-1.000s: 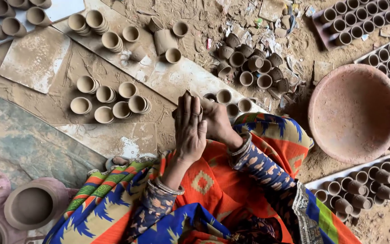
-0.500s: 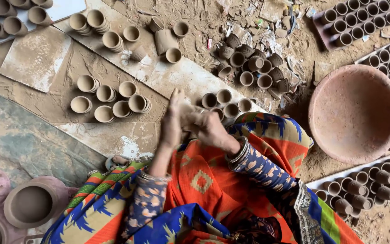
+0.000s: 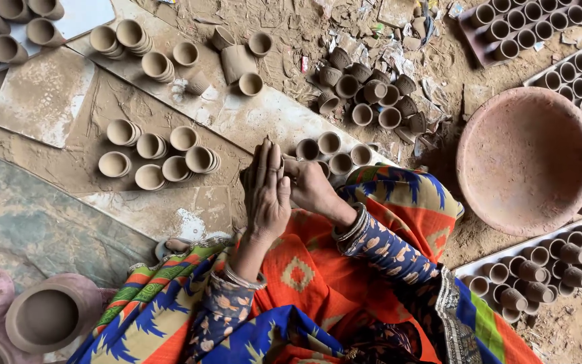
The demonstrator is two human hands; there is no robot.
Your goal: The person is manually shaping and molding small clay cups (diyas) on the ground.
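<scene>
The person is wearing long dark-blue sleeves printed with small pale and rust flowers, each one ending well back from the fingers of the left hand [image 3: 267, 195] and the right hand [image 3: 314, 191]. A stack of thin silver bangles is circling each wrist just behind the hand. Further back from the fingers, a bright cloth is draping the lap, showing orange with diamond shapes, blue, yellow, green and red stripes.

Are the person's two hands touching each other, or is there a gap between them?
Touching. The head view shows the left hand pressed against the right hand at the fingers, with no gap showing between them.
</scene>
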